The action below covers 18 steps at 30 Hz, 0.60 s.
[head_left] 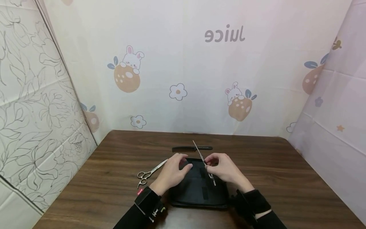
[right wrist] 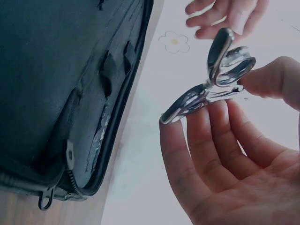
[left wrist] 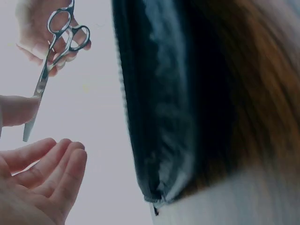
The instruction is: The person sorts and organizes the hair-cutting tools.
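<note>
My right hand (head_left: 224, 167) pinches a pair of silver hairdressing scissors (right wrist: 187, 103) near the handles, thumb on one side and fingertips on the other. The blades point up and away, and the tip looks toothed in the left wrist view. My left hand (head_left: 172, 170) is open over the left side of a black zip case (head_left: 191, 190), its thumb and fingers spread apart. In the left wrist view, the left thumb (left wrist: 16, 111) overlaps the blade; whether it touches cannot be told. A second pair of scissors (head_left: 151, 171) lies on the table beside the left hand.
A black comb (head_left: 183, 148) lies behind the case on the brown wooden table (head_left: 274, 178). Patterned cloth (head_left: 177, 63) hangs behind the table and along both sides. The case's inner straps (right wrist: 107, 75) and zip pull (right wrist: 46, 199) show in the right wrist view.
</note>
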Motion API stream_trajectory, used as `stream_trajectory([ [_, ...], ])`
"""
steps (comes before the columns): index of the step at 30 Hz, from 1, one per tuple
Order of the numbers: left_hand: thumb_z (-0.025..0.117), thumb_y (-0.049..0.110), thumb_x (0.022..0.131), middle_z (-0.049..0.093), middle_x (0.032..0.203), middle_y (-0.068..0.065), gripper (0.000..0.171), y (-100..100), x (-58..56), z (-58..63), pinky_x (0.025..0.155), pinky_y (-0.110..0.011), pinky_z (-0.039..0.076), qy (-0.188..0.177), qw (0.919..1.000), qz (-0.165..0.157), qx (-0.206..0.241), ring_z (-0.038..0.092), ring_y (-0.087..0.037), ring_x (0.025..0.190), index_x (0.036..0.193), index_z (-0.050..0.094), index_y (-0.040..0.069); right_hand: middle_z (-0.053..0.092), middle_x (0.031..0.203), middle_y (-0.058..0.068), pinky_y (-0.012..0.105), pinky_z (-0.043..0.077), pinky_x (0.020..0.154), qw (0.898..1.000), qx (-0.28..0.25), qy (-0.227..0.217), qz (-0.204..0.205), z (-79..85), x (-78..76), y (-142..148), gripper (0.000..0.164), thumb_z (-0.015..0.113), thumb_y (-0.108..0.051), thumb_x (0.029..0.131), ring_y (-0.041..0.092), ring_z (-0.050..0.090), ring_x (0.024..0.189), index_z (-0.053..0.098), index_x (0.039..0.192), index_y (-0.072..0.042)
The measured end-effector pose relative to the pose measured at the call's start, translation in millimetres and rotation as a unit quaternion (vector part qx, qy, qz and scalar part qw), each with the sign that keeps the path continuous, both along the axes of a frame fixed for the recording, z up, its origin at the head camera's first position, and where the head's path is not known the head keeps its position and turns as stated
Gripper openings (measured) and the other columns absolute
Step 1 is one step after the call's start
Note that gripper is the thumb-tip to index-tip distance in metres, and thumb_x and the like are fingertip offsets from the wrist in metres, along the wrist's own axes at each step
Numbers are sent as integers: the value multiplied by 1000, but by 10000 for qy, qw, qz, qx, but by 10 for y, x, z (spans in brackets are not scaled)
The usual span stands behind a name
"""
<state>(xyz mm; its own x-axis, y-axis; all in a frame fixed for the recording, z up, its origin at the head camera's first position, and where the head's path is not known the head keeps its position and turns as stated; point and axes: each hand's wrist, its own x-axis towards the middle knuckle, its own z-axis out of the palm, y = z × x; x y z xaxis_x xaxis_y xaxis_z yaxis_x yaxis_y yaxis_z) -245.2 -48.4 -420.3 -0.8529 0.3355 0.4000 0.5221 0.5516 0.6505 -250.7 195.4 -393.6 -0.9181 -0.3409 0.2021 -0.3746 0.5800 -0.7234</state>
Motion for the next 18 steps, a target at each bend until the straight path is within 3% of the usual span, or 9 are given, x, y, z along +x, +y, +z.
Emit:
stream_trajectory([
  [10, 68, 25, 99, 68, 114, -15, 37, 43, -9, 5, 91, -47, 54, -451, 9864, -275, 1557, 66, -26, 104, 128, 63, 1, 67, 94, 1, 29, 52, 75, 9994, -161, 162, 244, 82, 80, -87, 18, 70, -9, 89, 16, 63, 85, 72, 107, -4],
  [18, 68, 18, 99, 68, 117, -16, 34, 68, 4, 32, 94, -40, 53, -776, 9658, -410, 2438, 66, -25, 106, 128, 64, 0, 68, 95, 2, 28, 55, 78, 9988, -276, 210, 334, 126, 131, -153, 17, 72, -9, 89, 15, 65, 86, 72, 106, -4],
])
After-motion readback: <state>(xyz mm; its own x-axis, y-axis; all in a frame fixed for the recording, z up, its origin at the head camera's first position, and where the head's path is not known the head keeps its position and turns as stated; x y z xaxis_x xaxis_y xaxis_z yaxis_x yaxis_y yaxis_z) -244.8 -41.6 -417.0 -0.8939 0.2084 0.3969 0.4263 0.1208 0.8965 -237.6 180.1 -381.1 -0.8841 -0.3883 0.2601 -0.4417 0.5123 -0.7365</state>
